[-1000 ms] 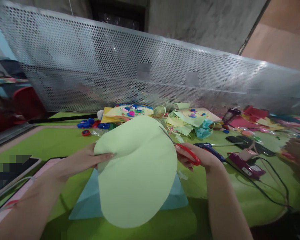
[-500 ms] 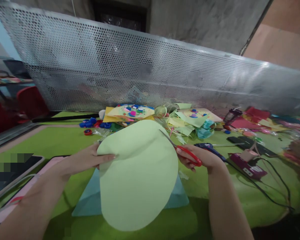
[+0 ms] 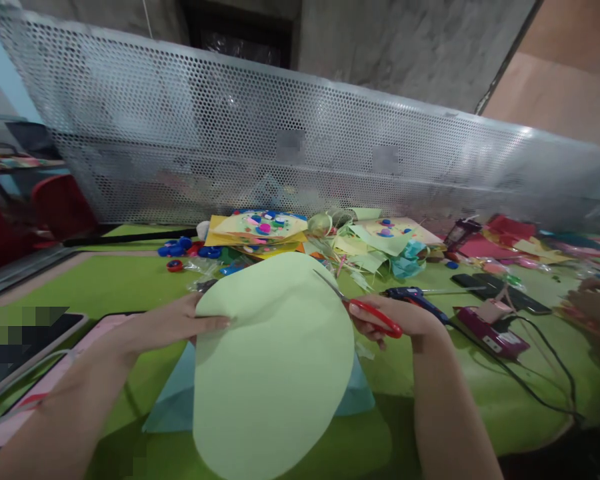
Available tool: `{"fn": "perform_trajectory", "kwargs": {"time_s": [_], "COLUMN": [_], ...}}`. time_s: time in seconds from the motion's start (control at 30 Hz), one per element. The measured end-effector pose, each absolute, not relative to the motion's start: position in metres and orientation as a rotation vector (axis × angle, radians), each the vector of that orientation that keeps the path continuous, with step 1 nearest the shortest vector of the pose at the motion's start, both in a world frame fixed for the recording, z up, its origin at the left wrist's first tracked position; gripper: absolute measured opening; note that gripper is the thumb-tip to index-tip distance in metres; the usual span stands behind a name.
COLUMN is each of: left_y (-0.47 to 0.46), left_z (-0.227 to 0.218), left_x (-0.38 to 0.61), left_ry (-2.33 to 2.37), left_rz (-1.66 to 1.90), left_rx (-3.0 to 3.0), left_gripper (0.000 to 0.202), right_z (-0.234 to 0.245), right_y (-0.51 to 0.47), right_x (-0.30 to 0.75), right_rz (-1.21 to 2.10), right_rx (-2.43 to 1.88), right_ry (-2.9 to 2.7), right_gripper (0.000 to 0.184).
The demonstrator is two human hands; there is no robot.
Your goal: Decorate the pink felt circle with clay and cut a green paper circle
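A rounded sheet of pale green paper [image 3: 275, 373] fills the middle of the view, with smooth curved edges and a faint crease near its top. Its left edge is pinched by my left hand [image 3: 193, 323], thumb on the front face. My right hand [image 3: 383, 317] holds red-handled scissors [image 3: 375, 317]. Their blade lies across the paper's upper right edge; whether the blades are fully closed I cannot tell. Beneath the paper, a blue paper piece [image 3: 170, 400] rests on the green table, its corners showing on both sides.
Decorated paper pieces [image 3: 260, 230] and pale green scraps [image 3: 375, 243] lie along the perforated metal screen [image 3: 220, 133]. To the right are a glue gun [image 3: 415, 300], a purple power strip [image 3: 490, 333] with cables, and a black phone [image 3: 500, 292]. Another person's hand [image 3: 595, 300] shows at the right edge.
The pale green paper has sunk slightly toward me, and its top edge sits lower. The scissors are slightly lower and farther left. At the right edge, the other person's hand has shifted.
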State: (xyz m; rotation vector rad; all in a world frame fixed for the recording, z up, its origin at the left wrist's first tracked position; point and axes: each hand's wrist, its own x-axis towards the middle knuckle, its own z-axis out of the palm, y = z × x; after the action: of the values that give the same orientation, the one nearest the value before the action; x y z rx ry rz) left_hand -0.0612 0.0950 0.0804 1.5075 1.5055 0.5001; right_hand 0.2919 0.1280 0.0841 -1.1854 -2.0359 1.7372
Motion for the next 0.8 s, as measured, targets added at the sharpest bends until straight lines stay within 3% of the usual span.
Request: {"fn": "perform_trajectory", "kwargs": {"time_s": [0.27,0.5,0.8], "left_y": [0.096,0.0937,0.0936], "left_z": [0.0797,0.0801,0.0788], "left_x": [-0.0594,-0.0566,-0.058], "left_ry": [1.436,1.394,1.359], "left_rz": [0.472,0.425,0.379], "left_rx": [1.506,1.556,1.55], "left_gripper": [0.07,0.059,0.059], "right_z": [0.0827,0.082,0.0806], "right_y": [0.1294,0.1306,0.1337], "right_x": [0.2901,0.2871,0.2922], "right_rz": [1.708,1.683,1.674], "right_rx": [-1.245,-1.261,-1.267], "right_ry": [-2.074,-2.072,-2.166], "right_gripper": [0.046,0.041,0.047]}}
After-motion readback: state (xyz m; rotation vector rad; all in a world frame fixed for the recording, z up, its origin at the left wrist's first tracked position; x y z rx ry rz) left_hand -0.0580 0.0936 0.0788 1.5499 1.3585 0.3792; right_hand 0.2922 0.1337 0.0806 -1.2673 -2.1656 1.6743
